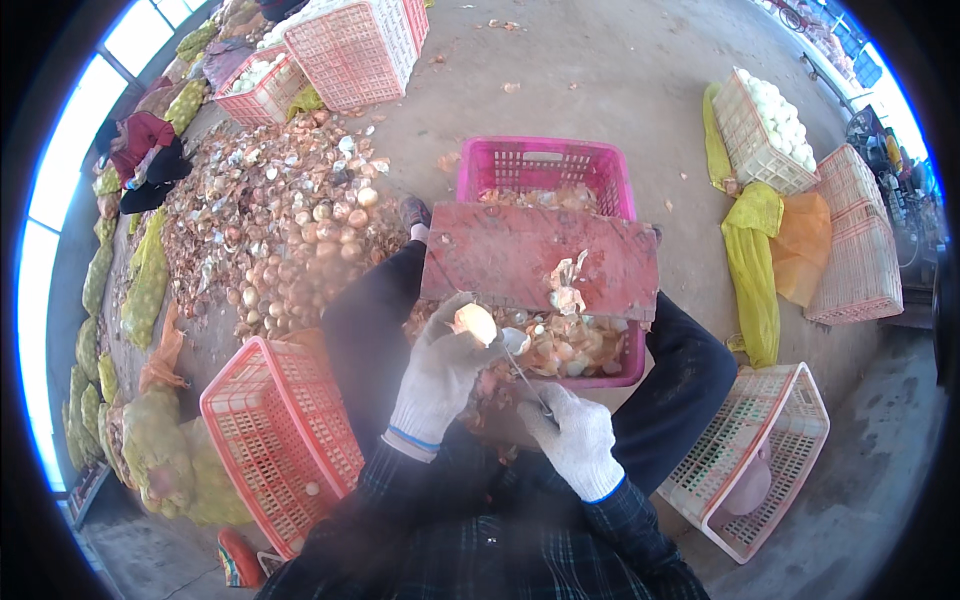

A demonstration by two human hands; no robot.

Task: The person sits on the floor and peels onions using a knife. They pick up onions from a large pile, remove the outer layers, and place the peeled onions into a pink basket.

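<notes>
My left hand (pixel 442 367), in a pale knit work glove, holds a partly peeled onion (pixel 475 324) over the near end of a magenta plastic crate (pixel 545 142). In my right hand (pixel 574 435), also gloved, is a small knife (pixel 521 375); its thin blade points up and left to a whitish piece just right of the onion. A worn red board (pixel 487 247) lies across the crate and bears a scrap of onion skin (pixel 568 281). Loose onion skins (pixel 581 345) fill the part of the crate nearer me.
Unpeeled onions (pixel 322 232) and skins lie heaped on the floor at left. A pink crate (pixel 255 420) and a pale crate (pixel 750 457) flank my legs. Crates of peeled onions (pixel 776 120) stand farther off, with yellow mesh bags (pixel 754 262). Another person (pixel 142 154) sits at far left.
</notes>
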